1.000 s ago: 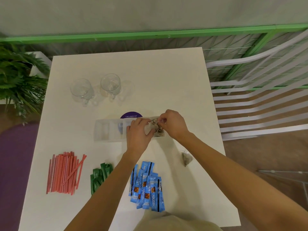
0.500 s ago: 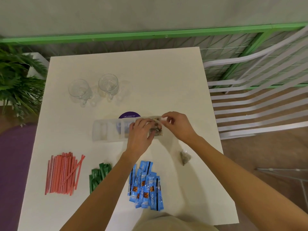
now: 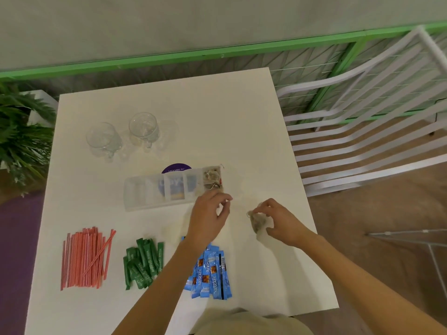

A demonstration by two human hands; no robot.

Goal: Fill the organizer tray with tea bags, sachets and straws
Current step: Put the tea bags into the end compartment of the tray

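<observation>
Two hands: right hand [image 3: 281,223] pinches tea bag [image 3: 257,222], left hand [image 3: 210,215] loosely curled w/ nothing; organizer tray [image 3: 145,192] runs left-right.

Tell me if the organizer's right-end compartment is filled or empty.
Filled: tea bags sit in the organizer tray's right-end compartment.

A white table [image 3: 169,105] is set in the middle of the room. Behind it, a grey wall [image 3: 193,20] is seen, with a green rail [image 3: 169,56] along its bottom. A white slatted chair [image 3: 362,141] is placed just beside the table. A leafy green plant [image 3: 21,139] is found at the other side. The brown floor [image 3: 362,213] is partly covered by a purple rug [image 3: 17,250].
</observation>
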